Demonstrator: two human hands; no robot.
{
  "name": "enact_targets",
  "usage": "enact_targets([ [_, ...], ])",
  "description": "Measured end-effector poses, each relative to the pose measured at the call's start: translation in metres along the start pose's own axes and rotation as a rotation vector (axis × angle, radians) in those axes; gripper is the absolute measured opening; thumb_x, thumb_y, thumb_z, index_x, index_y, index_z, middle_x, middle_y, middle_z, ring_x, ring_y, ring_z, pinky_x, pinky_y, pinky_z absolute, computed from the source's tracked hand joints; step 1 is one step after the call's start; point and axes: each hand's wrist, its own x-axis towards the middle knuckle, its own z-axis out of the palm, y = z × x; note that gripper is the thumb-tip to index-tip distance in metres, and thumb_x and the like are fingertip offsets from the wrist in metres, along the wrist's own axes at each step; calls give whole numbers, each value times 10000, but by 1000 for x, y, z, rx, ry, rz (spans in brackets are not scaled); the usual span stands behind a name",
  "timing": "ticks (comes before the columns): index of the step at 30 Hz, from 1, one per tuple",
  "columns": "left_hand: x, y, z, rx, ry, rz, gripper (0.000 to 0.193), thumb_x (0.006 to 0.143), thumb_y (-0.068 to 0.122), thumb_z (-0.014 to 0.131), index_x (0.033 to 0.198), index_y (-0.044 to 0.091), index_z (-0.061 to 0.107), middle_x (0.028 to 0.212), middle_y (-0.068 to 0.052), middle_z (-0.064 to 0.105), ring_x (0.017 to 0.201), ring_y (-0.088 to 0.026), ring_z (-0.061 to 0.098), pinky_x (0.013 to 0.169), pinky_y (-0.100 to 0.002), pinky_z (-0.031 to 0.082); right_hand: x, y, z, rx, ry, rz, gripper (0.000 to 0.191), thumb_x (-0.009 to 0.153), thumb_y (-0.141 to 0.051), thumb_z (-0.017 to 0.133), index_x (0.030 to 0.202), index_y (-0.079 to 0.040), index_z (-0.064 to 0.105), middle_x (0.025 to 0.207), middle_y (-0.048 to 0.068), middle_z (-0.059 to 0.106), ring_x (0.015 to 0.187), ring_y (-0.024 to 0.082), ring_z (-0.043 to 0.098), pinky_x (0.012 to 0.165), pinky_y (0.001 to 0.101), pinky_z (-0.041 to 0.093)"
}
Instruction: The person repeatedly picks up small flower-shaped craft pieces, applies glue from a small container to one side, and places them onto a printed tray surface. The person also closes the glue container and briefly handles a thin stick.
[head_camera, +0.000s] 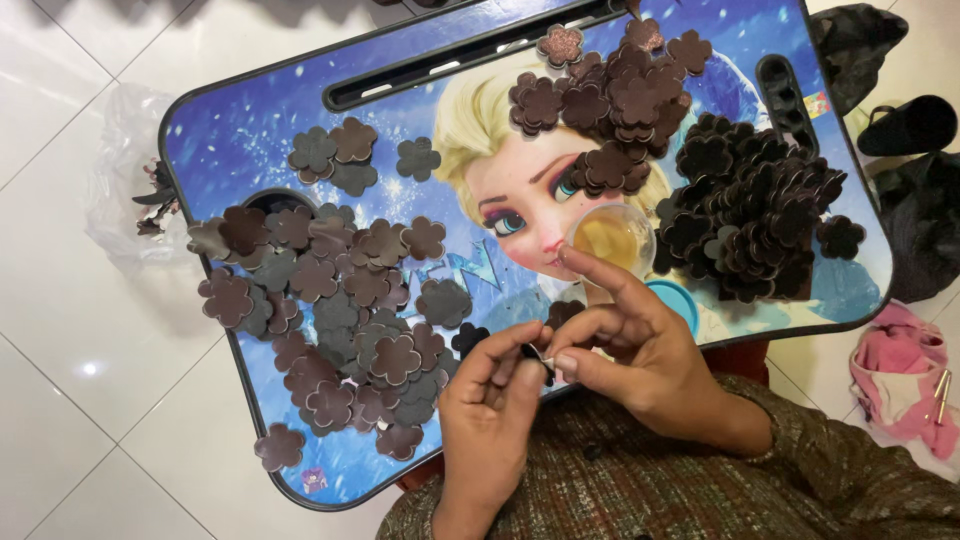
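A clear plastic bag (120, 190) with a few dark scraps in it lay on the white tiled floor, just off the left edge of the printed lap tray (250, 110). Brown flower-shaped cut-outs (340, 300) were spread loosely over the left half of the tray. At the near edge, a small dark flower piece (538, 362) was pinched between the closed fingertips of the left hand (490, 420) and the right hand (640, 350), whose forefinger was lifted. The piece appeared to be in the middle of being worked, and a fine, steady pinch was judged necessary. Just beyond the hands stood a small clear cup (612, 238) holding a yellowish liquid, beside a blue lid (676, 300). A denser heap of flower pieces (750, 210) was stacked toward the right edge.
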Motion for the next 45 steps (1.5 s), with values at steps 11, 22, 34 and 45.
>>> enact_targets([
  [11,2,5,4,123,-71,42,384,921,40,761,1279,-32,641,1122,-79,687,1078,-139,645,990,-291,517,-6,3,0,-138,-23,-76,867,913,40,704,1632,-34,226,987,112,760,981,148,720,936,310,547],
  [22,-7,6,0,479,149,268,241,932,23,775,1167,13,723,1158,-81,679,920,-98,668,803,-234,562,-7,6,-1,-109,48,-99,917,909,49,700,1659,-42,180,973,102,749,928,113,667,885,274,521],
  [34,-2,-5,0,122,9,89,313,916,-53,762,1216,-23,678,1133,-111,697,1031,-142,685,935,-291,563,-9,1,-2,-62,34,-25,906,904,43,691,1653,-60,191,970,88,752,931,102,672,873,264,533],
  [45,3,-5,-13,-73,-141,-143,380,947,11,695,1319,-12,625,1188,-99,716,1079,-138,672,909,-289,571,-9,3,-12,91,2,12,900,904,46,690,1660,-68,215,941,81,734,822,94,630,751,262,523],
])
